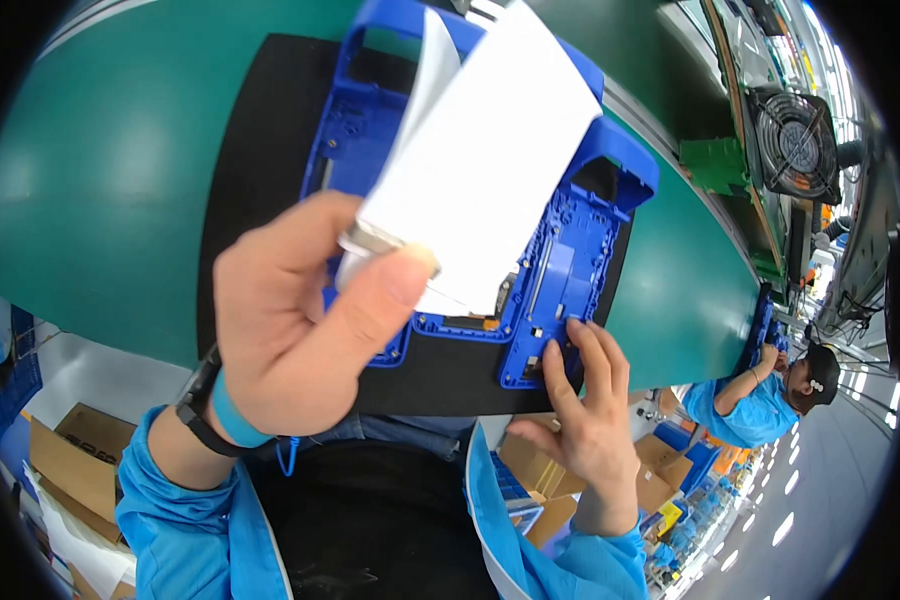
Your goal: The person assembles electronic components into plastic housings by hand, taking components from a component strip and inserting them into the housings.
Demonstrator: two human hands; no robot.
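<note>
My left hand (300,310) is raised over the mat, thumb and fingers pinching a few white paper sheets (500,140). A short silver-grey strip (375,238) shows at the pinched corner; what it is I cannot tell. Beneath the paper lie blue plastic housings (365,125) with open cut-outs and handle-like ends, partly hidden by the sheets. My right hand (590,430) has its fingers apart and holds nothing. Its fingertips rest on the near end of the right-hand blue housing (575,255), beside small light-coloured pieces inside it.
A black mat (255,150) lies under the housings on the green table (100,170). At the far right stand a fan (796,145) and a shelf edge. Cardboard boxes (80,450) sit below the table. A co-worker in blue (740,410) works further right.
</note>
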